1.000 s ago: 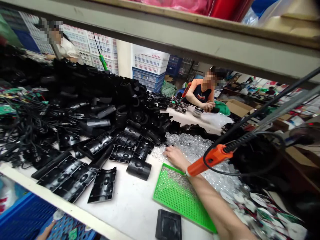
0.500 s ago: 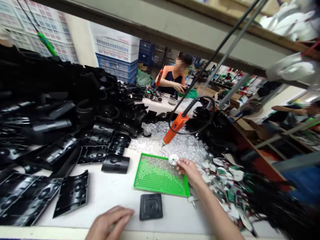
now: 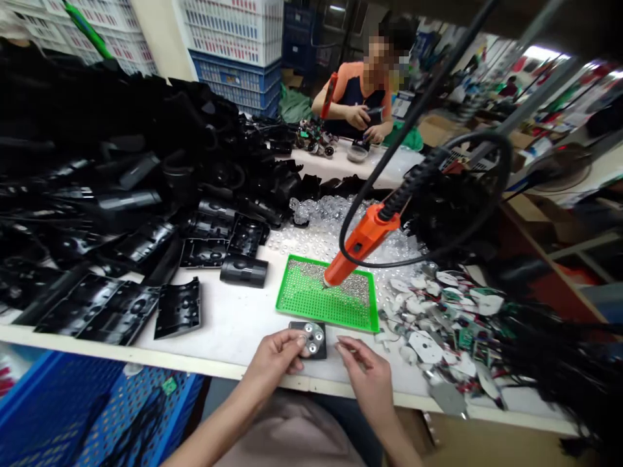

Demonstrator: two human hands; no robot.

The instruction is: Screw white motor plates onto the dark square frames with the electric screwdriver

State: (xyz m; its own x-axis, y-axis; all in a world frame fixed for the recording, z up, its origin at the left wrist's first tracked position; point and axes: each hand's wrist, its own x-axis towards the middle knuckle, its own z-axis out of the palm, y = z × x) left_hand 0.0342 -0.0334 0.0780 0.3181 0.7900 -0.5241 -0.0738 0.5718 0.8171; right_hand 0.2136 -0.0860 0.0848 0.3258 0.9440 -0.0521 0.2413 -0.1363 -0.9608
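Observation:
My left hand (image 3: pixel 275 360) sits at the table's front edge, its fingertips on the rim of a round white disc (image 3: pixel 314 340) fitted with metal-looking inserts. The disc lies on a square black jig (image 3: pixel 307 346). My right hand (image 3: pixel 367 376) is just right of the jig, its fingertips pinched together; anything between them is too small to tell. Above a green perforated tray (image 3: pixel 331 308) holding small silver screws (image 3: pixel 335 282), an orange electric screwdriver (image 3: pixel 363 243) hangs from its cable, tip down, touching neither hand.
Black plastic housings (image 3: pixel 107 194) are heaped on the white table's left side. Behind the tray lie clear plastic domes (image 3: pixel 331 220), with white discs and small circuit boards (image 3: pixel 438 324) to the right. A co-worker (image 3: pixel 355 97) works across the table. A blue crate (image 3: pixel 87 415) stands below the front edge.
The white disc has gone from above the green tray to the black jig. My left hand has come in to the disc, and my right hand has moved down from the tray. The view has tilted.

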